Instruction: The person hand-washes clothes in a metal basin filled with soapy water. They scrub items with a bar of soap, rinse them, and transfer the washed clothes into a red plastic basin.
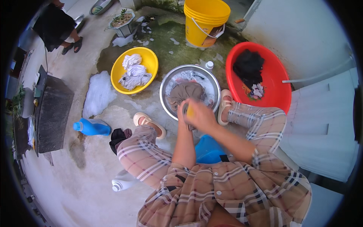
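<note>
A metal basin (190,68) of sudsy water stands before me, holding a wet brown-grey garment (185,93). Part of the garment rises over the near rim to my left hand (182,113), which grips it. My right hand (202,116) is closed around a small yellow block (190,111), pressed close against the cloth at my left hand. Motion blurs the right hand and the block, so I cannot tell whether the block is soap or a brush. Some reddish cloth shows under the garment in the suds.
A yellow basin (114,81) holds pale wet clothes; a red basin (276,85) holds dark clothes. Yellow buckets (198,31) stand behind. Blue (95,126) and white (122,184) bottles lie left, near dark cloth (119,137). Another person (56,25) stands far left.
</note>
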